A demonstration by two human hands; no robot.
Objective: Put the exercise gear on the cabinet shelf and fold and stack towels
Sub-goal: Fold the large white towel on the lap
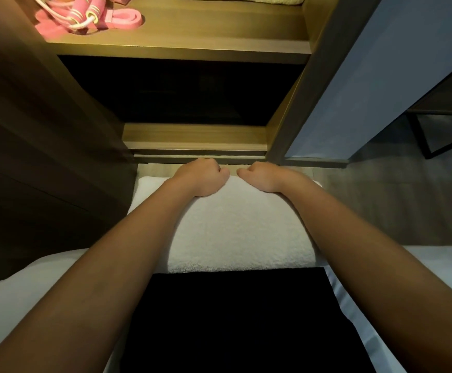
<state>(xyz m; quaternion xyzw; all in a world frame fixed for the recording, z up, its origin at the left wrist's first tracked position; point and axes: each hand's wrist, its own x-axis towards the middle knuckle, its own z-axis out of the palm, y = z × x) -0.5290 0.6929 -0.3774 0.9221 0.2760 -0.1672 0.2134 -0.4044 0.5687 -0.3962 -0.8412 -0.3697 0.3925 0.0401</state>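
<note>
Grips at the far hem: left grip and right grip, fingers curled side by side, seemingly pinch the white towel on the bed, to lift it for folding.

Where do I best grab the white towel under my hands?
Likely its far edge, from above: the white towel lies flat, and the left hand and right hand curl over that edge, side by side near its middle.

Single head view, wide-angle, looks steeply down and forward. Folded white terry towel close below; open wooden cabinet shelf ahead, at top.
</note>
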